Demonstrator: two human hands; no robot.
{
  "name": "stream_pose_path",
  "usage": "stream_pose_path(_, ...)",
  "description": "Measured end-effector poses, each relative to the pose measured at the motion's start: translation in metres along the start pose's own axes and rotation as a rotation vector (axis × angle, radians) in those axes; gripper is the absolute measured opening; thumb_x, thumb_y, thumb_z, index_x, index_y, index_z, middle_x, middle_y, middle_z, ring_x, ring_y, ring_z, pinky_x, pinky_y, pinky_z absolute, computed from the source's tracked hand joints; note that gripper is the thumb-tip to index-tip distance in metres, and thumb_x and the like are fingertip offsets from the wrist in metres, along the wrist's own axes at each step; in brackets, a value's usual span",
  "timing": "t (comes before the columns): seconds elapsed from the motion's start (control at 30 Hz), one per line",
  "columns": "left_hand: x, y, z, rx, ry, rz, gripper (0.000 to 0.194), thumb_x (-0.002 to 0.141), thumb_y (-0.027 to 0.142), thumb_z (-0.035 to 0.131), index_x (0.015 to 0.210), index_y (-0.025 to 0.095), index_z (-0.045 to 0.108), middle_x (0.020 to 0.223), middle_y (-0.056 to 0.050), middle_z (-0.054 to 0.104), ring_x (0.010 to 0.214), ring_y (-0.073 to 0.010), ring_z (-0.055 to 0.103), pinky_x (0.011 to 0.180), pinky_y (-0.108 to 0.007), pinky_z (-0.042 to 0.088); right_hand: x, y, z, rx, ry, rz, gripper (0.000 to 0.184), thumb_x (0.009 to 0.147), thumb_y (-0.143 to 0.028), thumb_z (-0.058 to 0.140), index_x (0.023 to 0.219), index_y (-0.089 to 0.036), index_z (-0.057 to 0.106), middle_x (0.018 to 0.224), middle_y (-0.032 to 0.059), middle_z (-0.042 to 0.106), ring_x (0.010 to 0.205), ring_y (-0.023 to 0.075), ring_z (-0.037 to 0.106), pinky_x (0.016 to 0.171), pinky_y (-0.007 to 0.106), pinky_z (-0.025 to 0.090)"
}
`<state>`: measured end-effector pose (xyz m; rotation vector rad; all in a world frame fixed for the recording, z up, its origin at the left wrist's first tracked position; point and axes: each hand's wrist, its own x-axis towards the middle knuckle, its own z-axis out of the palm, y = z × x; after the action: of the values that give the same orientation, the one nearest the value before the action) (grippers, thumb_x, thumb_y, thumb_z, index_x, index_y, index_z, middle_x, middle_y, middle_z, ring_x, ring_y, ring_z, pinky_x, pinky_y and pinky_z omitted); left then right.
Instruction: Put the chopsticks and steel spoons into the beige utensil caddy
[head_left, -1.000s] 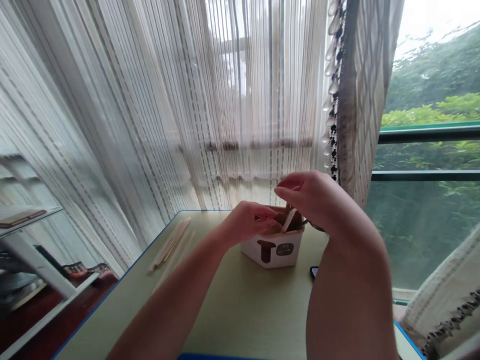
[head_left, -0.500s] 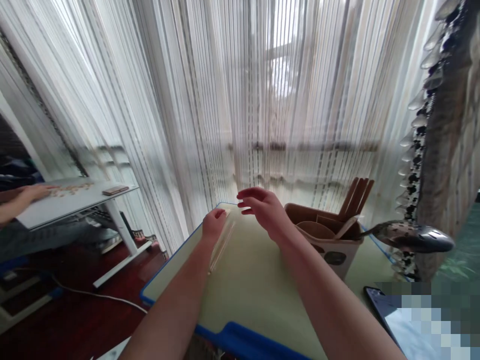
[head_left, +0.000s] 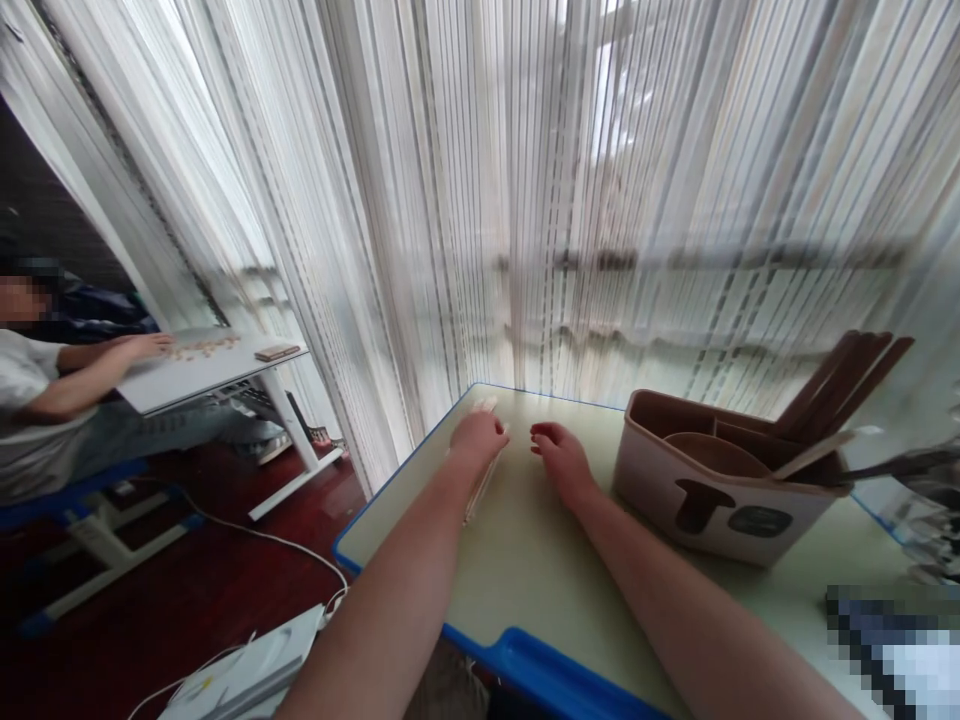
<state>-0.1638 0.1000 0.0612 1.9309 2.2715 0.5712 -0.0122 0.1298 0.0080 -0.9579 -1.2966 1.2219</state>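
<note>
My left hand (head_left: 478,440) is over the pale table top, fingers curled in and thumb side facing right. Under and beside it lie long, thin, pale sticks or strips (head_left: 480,492), maybe in clear wrapping; the hand covers their middle. Whether the fingertips pinch something small is not clear. A short way to the right, my right hand (head_left: 564,465) hovers near the table with bent fingers, a gap between them, and nothing visible inside. Nearest to it on the right stands a brown and white utensil box (head_left: 694,500).
Brown slats (head_left: 844,385) and a metal utensil (head_left: 900,462) stick out of the box. The table (head_left: 540,580) has a blue edge. A pixelated dark object lies at lower right. Another person sits at a white table (head_left: 187,375) on the left. A curtain hangs behind.
The view has turned left and shows more of the other person. My right hand has lowered and its fingers have curled more. My left hand has shifted across the pale strips.
</note>
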Motion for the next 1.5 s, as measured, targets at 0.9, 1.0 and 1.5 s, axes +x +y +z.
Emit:
stream_pose_path(0.9,0.0,0.012,0.005,-0.602,-0.166,-0.158,0.021,0.074,0.017,0.059,0.092,0.01,0.065,0.082,-0.009,0.068,0.065,-0.012,0.063,0.055,-0.02,0.051,0.003,-0.005,-0.003,0.029,0.04,0.057,0.043,0.07,-0.032,0.061,0.11,-0.021,0.05,0.088,0.0034,0.061,0.066,0.0151,0.062,0.053,0.027,0.052)
stream_pose_path(1.0,-0.004,0.015,0.001,-0.709,-0.249,-0.145,0.017,0.072,0.018,0.062,0.087,0.011,0.066,0.08,-0.007,0.067,0.066,-0.0119,0.062,0.056,-0.021,0.051,0.005,-0.006,-0.005,0.071,0.051,0.106,0.04,0.069,-0.033,0.064,0.105,-0.019,0.053,0.084,0.0049,0.063,0.067,0.0156,0.062,0.059,0.028,0.053)
stream_pose_path(1.5,-0.012,0.007,-0.014,-0.74,-0.492,-0.033,0.021,0.061,0.025,0.07,0.076,0.012,0.068,0.077,-0.007,0.067,0.068,-0.014,0.059,0.057,-0.025,0.049,0.003,-0.017,-0.008,0.187,0.049,0.157,0.02,0.066,-0.031,0.064,0.079,-0.016,0.06,0.073,0.0043,0.064,0.064,0.014,0.059,0.051,0.024,0.047)
